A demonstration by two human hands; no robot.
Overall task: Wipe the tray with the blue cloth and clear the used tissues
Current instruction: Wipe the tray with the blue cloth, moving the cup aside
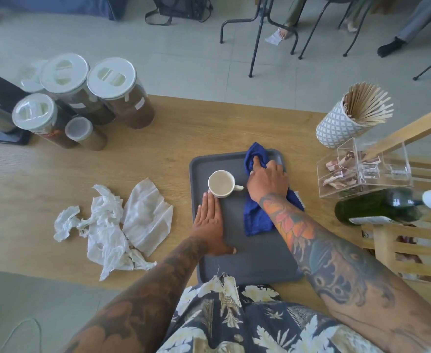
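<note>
Blue cloth (256,215) lies along the right side of the grey tray (255,261), its far end bunched under the right hand (268,183) whose fingers (256,161) press into it, while used tissues (112,225) sit on the bench (158,138) just left of the flat, empty left hand (209,220).

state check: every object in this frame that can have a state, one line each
tray: on the table, being wiped
blue cloth: crumpled, pressed on the tray under the right hand
left hand: flat on the tray, fingertips at the cup
cup: upright on the tray, looks empty
used tissues: crumpled on the table, left of the tray
jars: lids on
bottle: lying on its side
</note>
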